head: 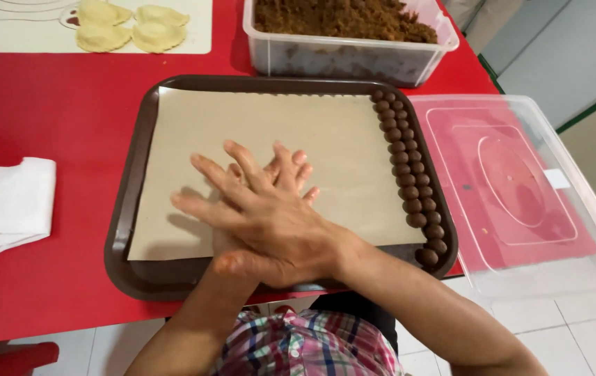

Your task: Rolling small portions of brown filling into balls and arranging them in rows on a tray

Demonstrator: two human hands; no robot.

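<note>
My right hand (263,209) lies flat on top of my left hand (280,174), palms pressed together and fingers spread, above the paper (298,132) that lines the brown tray (120,209). Only the fingertips of my left hand show past the right one, pointing toward the far edge of the tray. Whatever sits between my palms is hidden, so I cannot tell if I am pressing anything; neither hand is curled into a grasp. Along the right edge of the paper runs a double row of small brown balls (409,174), from the far corner of the tray down to the near corner, each touching the next. Beyond the tray stands a clear tub (353,56) filled with brown crumbly mix. To the right of the tray its clear lid (520,188) lies flat, partly hanging over the table's edge. On the red table (54,111), to the left, rests a folded white cloth (16,202), and at the far left a mat (193,28) carries pale pastries (131,28).
</note>
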